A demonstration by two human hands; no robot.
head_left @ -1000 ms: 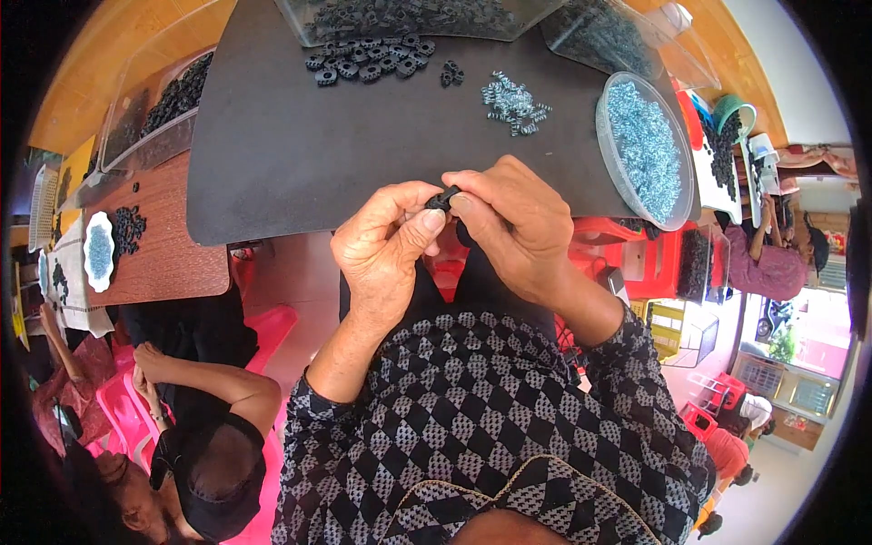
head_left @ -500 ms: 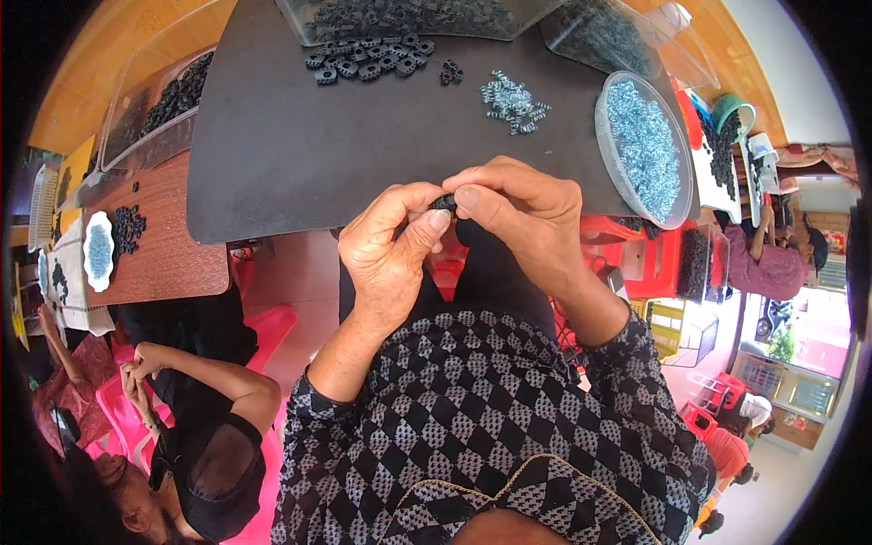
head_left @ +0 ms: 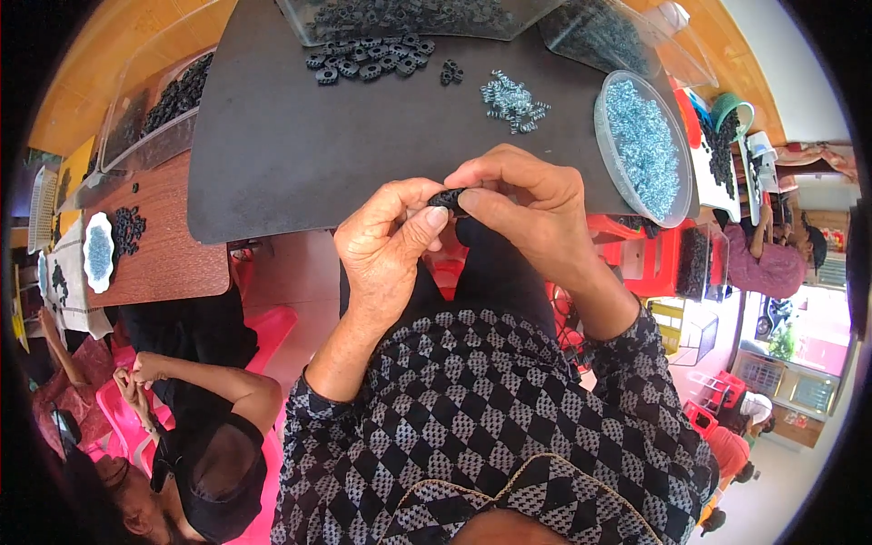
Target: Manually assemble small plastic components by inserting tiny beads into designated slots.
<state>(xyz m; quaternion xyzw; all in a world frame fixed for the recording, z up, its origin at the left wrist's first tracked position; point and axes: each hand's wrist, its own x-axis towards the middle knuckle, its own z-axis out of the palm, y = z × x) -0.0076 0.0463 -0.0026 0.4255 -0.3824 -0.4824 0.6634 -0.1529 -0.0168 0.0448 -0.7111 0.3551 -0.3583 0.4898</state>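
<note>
In front of my body, near the table's front edge, both hands pinch one small black plastic cord lock (head_left: 445, 199) between thumbs and index fingers. My left hand (head_left: 381, 238) grips its left end, the fingers closed. From the other side my right hand (head_left: 534, 211) presses on it with thumb and index finger. Fingertips hide part of the piece. Beyond the hands, a loose heap of small metal springs (head_left: 515, 103) lies on the dark table (head_left: 300, 154). Black cord lock pieces (head_left: 374, 60) form a pile at the back, with a smaller cluster (head_left: 451, 73) beside it.
On the right, a round clear tray (head_left: 603, 150) holds many springs. Clear bins (head_left: 313, 32) of black parts line the far edge. To the left stands a brown table (head_left: 173, 236) with more parts, where a co-worker's arm (head_left: 213, 374) shows. Red stools (head_left: 658, 263) stand to the right.
My right hand has turned slightly and its wrist has shifted a little right. More of the black piece now shows between the fingertips; both hands keep hold of it.
</note>
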